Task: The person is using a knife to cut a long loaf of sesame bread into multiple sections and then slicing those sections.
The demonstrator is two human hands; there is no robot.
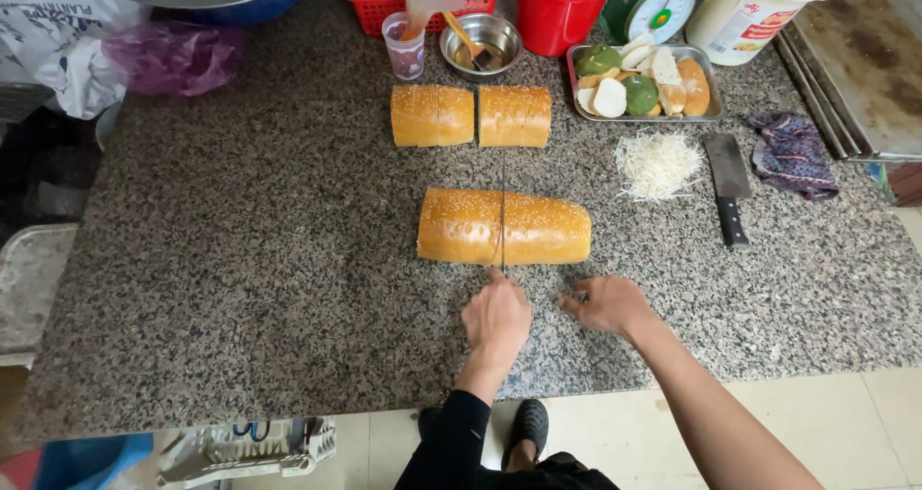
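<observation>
A long sesame-topped bread loaf [547,229] lies across the middle of the granite counter [240,288]. My left hand [497,317] is shut on a thin knife [502,211], whose blade runs straight through the loaf near its middle. My right hand [610,303] rests on the counter just in front of the loaf's right half, fingers spread, holding nothing. Two shorter cut pieces of the same bread [432,115] [515,116] sit side by side farther back.
A cleaver [728,178] lies right of a pile of white shreds [658,163]. Behind them are a metal tray of green and white pieces [642,85], a dark cloth [792,154], a steel bowl [480,43], a plastic cup [403,48], a red bucket [562,10] and a green scale [658,5].
</observation>
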